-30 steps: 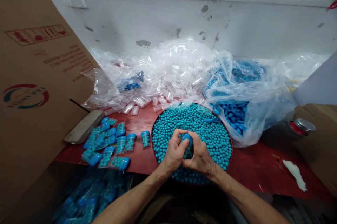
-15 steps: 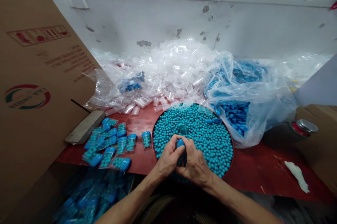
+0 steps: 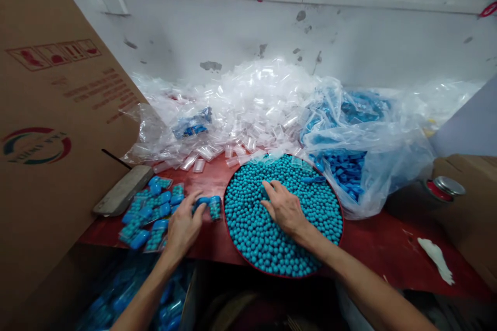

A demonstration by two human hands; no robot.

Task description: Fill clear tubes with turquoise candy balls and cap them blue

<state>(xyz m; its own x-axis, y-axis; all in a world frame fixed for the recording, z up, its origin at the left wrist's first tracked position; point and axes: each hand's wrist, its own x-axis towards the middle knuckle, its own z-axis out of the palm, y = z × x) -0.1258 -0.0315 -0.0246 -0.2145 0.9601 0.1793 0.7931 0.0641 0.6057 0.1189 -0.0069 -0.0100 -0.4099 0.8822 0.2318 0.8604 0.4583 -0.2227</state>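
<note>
My left hand is on the red tabletop at the left, thumb and fingers closed round a small clear container with a blue cap; its lower part is hidden by the hand. Just right of it stands another blue-capped container filled with teal beads. My right hand is over the round red-rimmed tub of teal beads. Its thumb and fingers close round a clear bead-filled container, mostly hidden among the beads. Several filled containers lie in a group left of my left hand.
Empty clear containers are heaped behind the tub. A plastic bag of blue caps lies at the right. A cardboard box rises at the left beside a grey block. More filled containers lie below the table edge.
My hands were together over the tub's near side on a blue-capped container. They have parted: the left moved left to the filled containers, the right forward to the container in the beads.
</note>
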